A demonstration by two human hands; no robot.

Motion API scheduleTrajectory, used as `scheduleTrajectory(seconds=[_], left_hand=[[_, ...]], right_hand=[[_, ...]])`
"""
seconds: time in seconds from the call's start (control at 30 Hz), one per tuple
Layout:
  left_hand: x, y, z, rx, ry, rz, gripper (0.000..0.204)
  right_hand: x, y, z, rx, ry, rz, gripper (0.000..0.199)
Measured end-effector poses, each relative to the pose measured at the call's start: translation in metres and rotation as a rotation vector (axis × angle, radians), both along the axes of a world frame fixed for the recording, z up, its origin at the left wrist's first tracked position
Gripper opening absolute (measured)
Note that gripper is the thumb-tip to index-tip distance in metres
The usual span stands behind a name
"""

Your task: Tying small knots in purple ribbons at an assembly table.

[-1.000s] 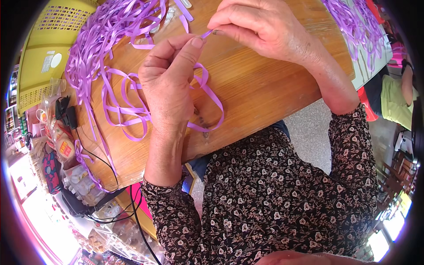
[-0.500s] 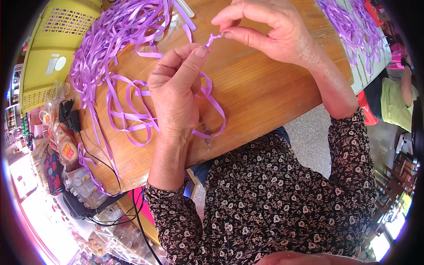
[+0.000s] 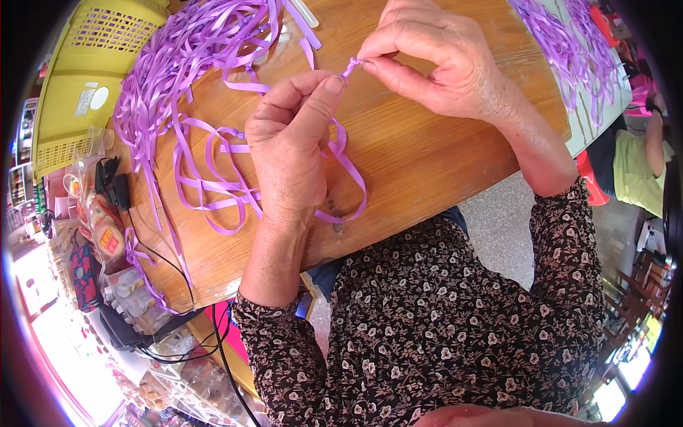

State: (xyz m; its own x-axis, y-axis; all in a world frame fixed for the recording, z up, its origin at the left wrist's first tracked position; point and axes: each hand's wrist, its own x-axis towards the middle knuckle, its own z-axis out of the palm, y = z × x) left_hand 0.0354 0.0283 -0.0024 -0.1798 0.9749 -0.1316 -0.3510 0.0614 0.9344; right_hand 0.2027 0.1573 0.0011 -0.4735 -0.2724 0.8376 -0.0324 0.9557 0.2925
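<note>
- Thumb against forefinger, our left hand [image 3: 292, 135] clamped the purple ribbon [image 3: 350, 68] beside its knotted stretch, above the tabletop [image 3: 427, 153].
- Our right hand [image 3: 445, 64] pinched the knotted end, the two hands near each other but apart.
- Good handling, we judged, called for fingertips close to the knots and gentle, even tension.
- Farther out, loose loops [image 3: 220, 186] lay near the ribbon pile [image 3: 153, 92] and yellow basket [image 3: 60, 107]; slack, we reckoned, wanted guarding against snags.

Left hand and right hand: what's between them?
In the head view, a short, bumpy stretch of purple ribbon runs between the left hand and the right hand.
</note>
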Motion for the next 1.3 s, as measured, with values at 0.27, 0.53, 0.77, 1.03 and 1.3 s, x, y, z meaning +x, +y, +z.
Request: scheduleTrajectory(seconds=[0.27, 0.53, 0.77, 1.03, 1.3], left_hand=[[0.001, -0.002, 0.000, 0.115, -0.023, 0.088, 0.007], [-0.003, -0.003, 0.002, 0.042, 0.041, 0.091, 0.006], [0.007, -0.001, -0.006, 0.169, 0.141, 0.002, 0.008], [0.003, -0.003, -0.001, 0.229, 0.208, -0.024, 0.008], [0.002, -0.004, 0.002, 0.243, 0.134, -0.162, 0.020]], right_hand=[[0.007, -0.043, 0.032, -0.809, -0.160, -0.135, 0.010], [-0.003, -0.046, 0.041, -0.803, -0.271, -0.176, 0.026], [0.000, -0.045, 0.025, -0.553, -0.433, -0.232, 0.020], [0.007, -0.036, 0.030, -0.517, -0.427, -0.291, 0.018], [-0.022, -0.052, 0.043, -1.346, 0.138, -0.116, 0.030]])
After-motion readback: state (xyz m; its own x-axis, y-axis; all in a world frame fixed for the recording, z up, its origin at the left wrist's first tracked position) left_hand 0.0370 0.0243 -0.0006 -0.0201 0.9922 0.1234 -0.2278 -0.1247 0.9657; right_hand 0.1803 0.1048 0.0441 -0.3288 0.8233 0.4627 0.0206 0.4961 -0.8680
